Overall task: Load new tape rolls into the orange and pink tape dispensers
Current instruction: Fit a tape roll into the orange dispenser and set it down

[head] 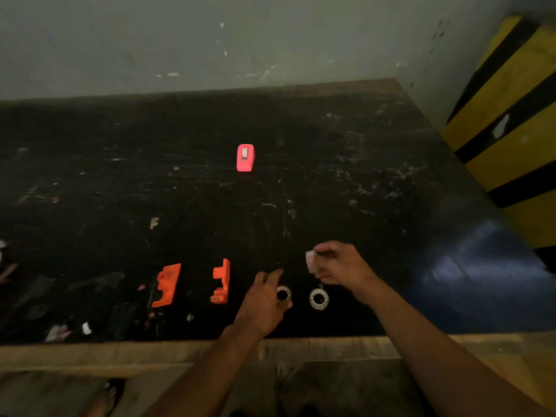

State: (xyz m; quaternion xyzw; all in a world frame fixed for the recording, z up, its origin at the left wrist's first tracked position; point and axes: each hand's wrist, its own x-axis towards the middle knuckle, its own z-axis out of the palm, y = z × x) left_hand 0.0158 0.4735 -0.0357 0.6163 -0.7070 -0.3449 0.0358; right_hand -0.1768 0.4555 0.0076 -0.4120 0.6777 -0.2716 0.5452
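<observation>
The pink tape dispenser (245, 157) stands alone mid-table with a tape roll in it. The orange dispenser lies apart in two halves near the front edge, one half (166, 285) to the left and the other (221, 281) to its right. Two clear tape rolls lie flat by the front edge. My left hand (264, 299) rests over the left tape roll (284, 295), fingers loosely around it. The right tape roll (319, 299) lies free. My right hand (338, 264) hovers above it and pinches a small pale roll-like piece (311, 261).
The black, scratched tabletop (301, 206) has a wooden front edge (150, 353) and meets a grey wall behind. Small scraps litter the front left (60, 331). A yellow-and-black striped post (511, 115) stands at the right. A blue blurred shape (481, 278) lies at the table's right corner.
</observation>
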